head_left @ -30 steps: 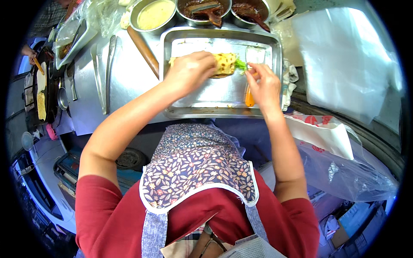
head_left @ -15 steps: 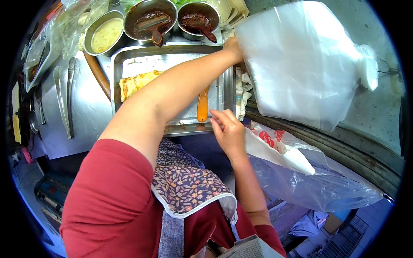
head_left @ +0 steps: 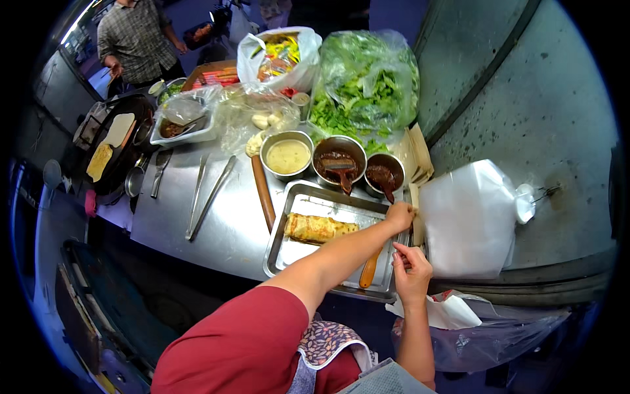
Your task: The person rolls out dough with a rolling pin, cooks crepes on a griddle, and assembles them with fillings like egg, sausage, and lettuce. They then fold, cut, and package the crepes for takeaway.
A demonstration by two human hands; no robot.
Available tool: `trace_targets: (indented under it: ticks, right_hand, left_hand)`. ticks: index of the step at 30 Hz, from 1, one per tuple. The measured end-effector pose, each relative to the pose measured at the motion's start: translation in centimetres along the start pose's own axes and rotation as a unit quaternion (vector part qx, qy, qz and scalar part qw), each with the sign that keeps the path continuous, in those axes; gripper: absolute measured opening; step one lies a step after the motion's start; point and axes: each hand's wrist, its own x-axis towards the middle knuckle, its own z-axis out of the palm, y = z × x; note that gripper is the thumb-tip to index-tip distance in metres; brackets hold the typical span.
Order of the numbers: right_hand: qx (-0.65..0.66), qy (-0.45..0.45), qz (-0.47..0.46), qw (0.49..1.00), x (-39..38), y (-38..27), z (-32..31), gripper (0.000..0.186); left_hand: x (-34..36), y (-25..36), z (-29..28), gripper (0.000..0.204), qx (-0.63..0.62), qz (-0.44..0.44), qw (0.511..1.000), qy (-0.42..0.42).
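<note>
My left hand (head_left: 399,217) reaches across the metal tray (head_left: 287,255) to its far right corner. Its fingers are curled at the edge of some brown paper (head_left: 417,223) and partly hidden. Lower down, beside the tray's right edge, my right hand (head_left: 412,268) is raised with its thumb and forefinger apart, holding nothing. A browned rolled pancake (head_left: 319,228) lies in the tray, left of my forearm. An orange-handled tool (head_left: 369,270) also rests there, its far end hidden under that arm.
Behind the tray stand a pale sauce pot (head_left: 289,156) and two dark sauce pots (head_left: 339,164). Clear plastic bags (head_left: 469,223) hang at right. Tongs (head_left: 210,197) and a wooden rod (head_left: 264,194) lie left. Bagged greens (head_left: 364,85) and a person (head_left: 134,43) are farther back.
The view has swung up and left, showing more counter and a person beyond. My left hand stays near the tray's far right corner; my right hand stays raised beside the tray.
</note>
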Motion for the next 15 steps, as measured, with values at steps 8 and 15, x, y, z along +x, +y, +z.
trace_targets:
  ticks: [8,15]
  right_hand:
    - [0.035,0.110,0.054,0.992,-0.5,0.3,-1.4,0.027]
    - [0.123,0.149,0.089,0.977,-2.7,2.1,-1.9,0.032]
  left_hand:
    - [-2.8,4.1,1.6,0.023,0.013,0.055,0.995,0.084]
    - [0.1,0.9,6.0,0.036,-0.022,0.008,0.997,0.067]
